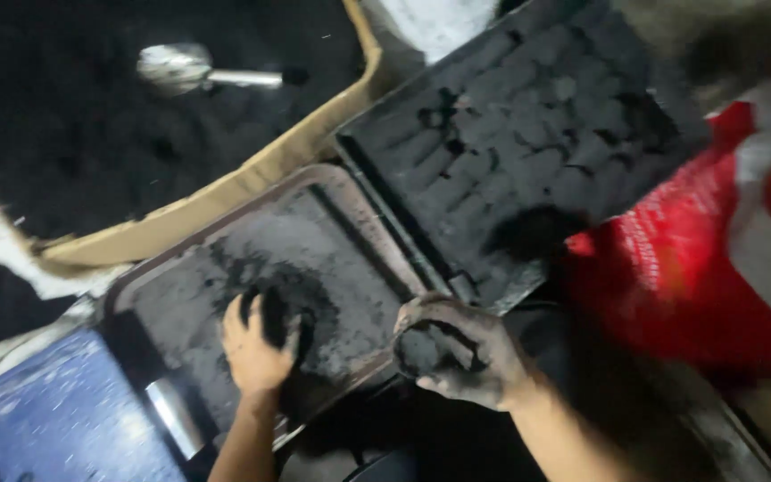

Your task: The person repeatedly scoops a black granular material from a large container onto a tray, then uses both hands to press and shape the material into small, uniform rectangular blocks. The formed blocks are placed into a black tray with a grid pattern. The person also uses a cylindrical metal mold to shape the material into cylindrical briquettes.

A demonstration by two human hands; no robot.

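Pressing into black powder, the left hand (256, 344) has its fingers curled around a dark lump on the lower tray (180, 268), likely to scoop it up. The right hand (457, 353) closes around another lump beside the tilted mould tray (510, 134). Soot coats everything in dim light; a metal scoop (180, 67) lies in the powder heap behind.
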